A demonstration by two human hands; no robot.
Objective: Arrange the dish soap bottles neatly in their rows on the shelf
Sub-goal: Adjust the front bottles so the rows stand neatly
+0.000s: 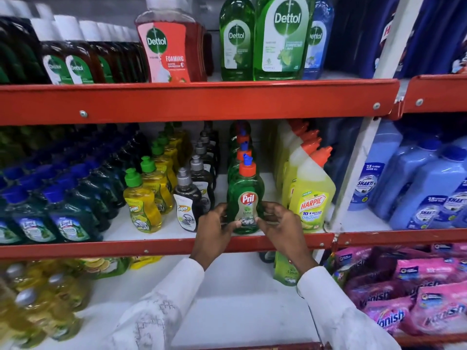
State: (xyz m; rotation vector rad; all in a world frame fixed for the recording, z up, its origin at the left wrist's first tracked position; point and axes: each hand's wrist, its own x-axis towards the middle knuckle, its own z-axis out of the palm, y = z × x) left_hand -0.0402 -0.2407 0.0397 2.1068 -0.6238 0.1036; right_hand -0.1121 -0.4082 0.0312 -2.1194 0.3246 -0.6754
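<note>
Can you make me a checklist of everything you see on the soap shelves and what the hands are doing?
Surface: middle shelf, red front edge, white deck.
Job's things: Pril bottle upright at the front of its green row; yellow Super bottles and dark Super bottles in rows to its left.
Clutter: Harpic bottles right of the Pril row; Dettol bottles on the shelf above; pink Vanish packs below right.
Grippers: left hand and right hand clasp the Pril bottle from both sides.
Cables: nothing seen.
Surroundings: shop shelving, more bottles either side.
</note>
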